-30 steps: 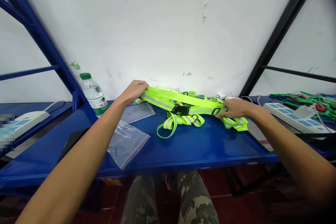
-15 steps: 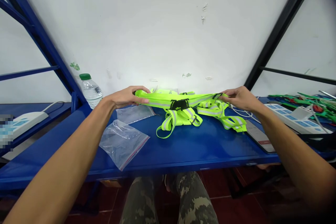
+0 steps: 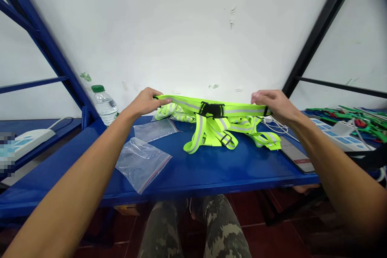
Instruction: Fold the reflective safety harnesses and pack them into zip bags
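A neon yellow reflective strap (image 3: pixel 242 109) with a grey stripe is stretched level between my two hands, above the blue table. Its black buckle (image 3: pixel 212 109) sits near the middle. My left hand (image 3: pixel 148 101) is closed around the strap's left end. At the right end, by a black slider, my right hand (image 3: pixel 273 104) is closed on the strap, its fingertips partly hidden. Below and behind hang or lie more loops of neon strap (image 3: pixel 208 135); where they join the held strap I cannot tell.
Two clear zip bags (image 3: pixel 142 165) lie on the blue table (image 3: pixel 193 173) at left. Behind them stands a water bottle (image 3: pixel 104 105) with a green cap. A flat grey device (image 3: pixel 298 155), a white power strip (image 3: pixel 341 135) and green-handled tools (image 3: pixel 369 123) are at right.
Both hands have risen slightly, lifting the strap. The buckle has moved a little up and to the right, and the strap is pulled out wider to the right.
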Tool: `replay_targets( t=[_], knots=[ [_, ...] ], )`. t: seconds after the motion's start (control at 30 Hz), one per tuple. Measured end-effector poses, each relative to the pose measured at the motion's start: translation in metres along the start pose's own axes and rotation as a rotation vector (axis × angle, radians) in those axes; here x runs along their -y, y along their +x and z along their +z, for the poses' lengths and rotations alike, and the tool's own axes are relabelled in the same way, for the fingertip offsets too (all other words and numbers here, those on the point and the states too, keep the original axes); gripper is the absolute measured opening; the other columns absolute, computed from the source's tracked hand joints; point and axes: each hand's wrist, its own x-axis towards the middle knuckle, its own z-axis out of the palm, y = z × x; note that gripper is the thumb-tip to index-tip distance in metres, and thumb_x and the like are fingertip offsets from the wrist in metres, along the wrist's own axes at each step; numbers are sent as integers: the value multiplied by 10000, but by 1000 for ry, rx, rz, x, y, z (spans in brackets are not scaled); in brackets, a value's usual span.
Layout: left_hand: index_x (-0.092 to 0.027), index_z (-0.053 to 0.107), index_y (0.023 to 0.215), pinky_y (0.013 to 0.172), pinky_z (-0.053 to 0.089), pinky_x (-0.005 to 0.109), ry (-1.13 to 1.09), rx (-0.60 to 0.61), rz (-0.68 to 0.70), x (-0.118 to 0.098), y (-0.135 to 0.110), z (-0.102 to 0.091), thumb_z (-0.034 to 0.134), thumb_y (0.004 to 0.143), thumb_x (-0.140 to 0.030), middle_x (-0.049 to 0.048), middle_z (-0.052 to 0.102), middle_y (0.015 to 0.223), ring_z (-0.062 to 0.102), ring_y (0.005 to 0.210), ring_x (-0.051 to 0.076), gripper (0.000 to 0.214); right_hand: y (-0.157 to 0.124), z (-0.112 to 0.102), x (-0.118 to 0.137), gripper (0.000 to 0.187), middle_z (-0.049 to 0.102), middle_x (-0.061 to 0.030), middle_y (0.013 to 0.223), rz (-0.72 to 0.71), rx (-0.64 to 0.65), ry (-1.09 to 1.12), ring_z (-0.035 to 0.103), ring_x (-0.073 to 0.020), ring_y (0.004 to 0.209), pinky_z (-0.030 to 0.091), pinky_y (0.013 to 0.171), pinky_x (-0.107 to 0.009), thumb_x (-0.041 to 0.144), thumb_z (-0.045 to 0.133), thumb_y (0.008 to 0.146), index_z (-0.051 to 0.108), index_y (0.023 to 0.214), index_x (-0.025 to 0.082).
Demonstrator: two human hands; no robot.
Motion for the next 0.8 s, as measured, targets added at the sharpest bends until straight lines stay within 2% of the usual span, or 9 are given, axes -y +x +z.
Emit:
replay_targets(
  t=[0.1,0.2,0.27,0.33,0.47,0.57,0.67,0.73,0.8],
  knots=[
    [-164,696,610,547,319,265,308,-45,173,-3,2,5,778,633,-352,9,510,510,470,582,157,206,-3,4,12,459,689,-74,799,3,256,-424,608,-219,701,428,631,-312,623,691,692,647,869,203],
    [-157,706,680,576,348,255,337,-205,224,-4,4,15,717,699,-394,18,521,554,479,630,164,238,-2,12,7,459,716,-106,978,-53,293,-586,657,-256,815,470,703,-336,578,573,818,633,1080,206],
    [-158,706,689,591,366,248,293,-232,222,-4,5,22,733,674,-351,27,546,592,493,656,169,196,3,18,-6,450,687,-118,1139,-104,315,-650,656,-271,944,475,782,-349,491,526,868,583,1217,212],
    [-164,703,664,581,371,246,235,-180,188,-2,6,27,770,601,-273,33,573,618,497,657,169,142,10,26,-24,374,682,-126,1154,-117,405,-753,644,-279,993,461,816,-352,399,513,880,615,1181,201],
    [-164,672,557,502,306,254,85,-32,32,4,3,32,799,513,-204,4,520,511,423,541,130,140,20,37,-52,191,716,-119,899,-68,555,-941,650,-246,827,441,717,-322,238,504,852,681,851,165],
    [-159,656,524,502,291,260,-18,-23,34,6,-1,40,800,502,-187,-10,496,471,404,515,113,149,22,45,-50,143,729,-108,917,4,607,-949,660,-244,826,465,701,-320,244,609,790,706,863,169],
    [-144,714,631,552,352,268,-66,-6,150,0,-2,55,768,545,-188,18,604,581,490,587,132,111,24,64,-23,432,696,-128,1157,-46,554,-790,649,-303,1013,505,811,-373,430,723,731,705,1085,184],
    [-131,739,715,592,389,271,-56,35,217,-7,-1,65,739,587,-195,38,657,678,530,646,140,143,28,86,3,631,635,-148,1273,-183,417,-618,611,-324,1109,497,869,-407,571,643,780,616,1266,168],
    [-124,744,769,620,409,273,-40,89,273,-15,0,72,715,624,-198,43,670,727,542,675,139,166,35,109,27,717,624,-172,1270,-242,273,-512,615,-319,1083,496,843,-396,608,633,777,558,1318,143]
  ],
)
